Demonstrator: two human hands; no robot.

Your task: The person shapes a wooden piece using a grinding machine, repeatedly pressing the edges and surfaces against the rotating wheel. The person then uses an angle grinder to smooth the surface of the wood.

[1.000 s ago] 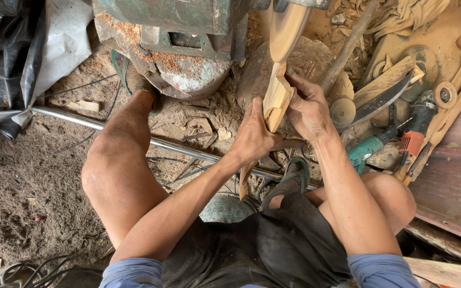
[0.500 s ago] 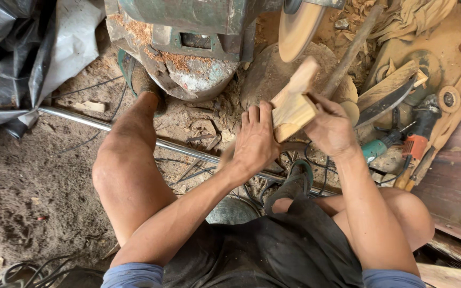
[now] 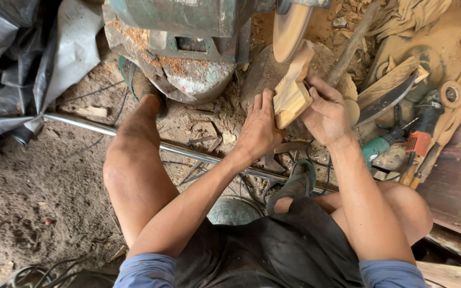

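The sanding disc (image 3: 290, 29) is cut off by the top edge, so its upper part and mounting cannot be seen, and whether the wooden block (image 3: 293, 90) below it actually touches its face is too close to tell. The left hand (image 3: 259, 130) covers the block's lower left side and the right hand (image 3: 329, 114) covers its right side, hiding how the fingers behind it grip. Left of the disc, the green motor housing (image 3: 188, 16) is likewise cropped at the top, and the tools right of the disc are dust-coated and overlapping, hard to tell apart.
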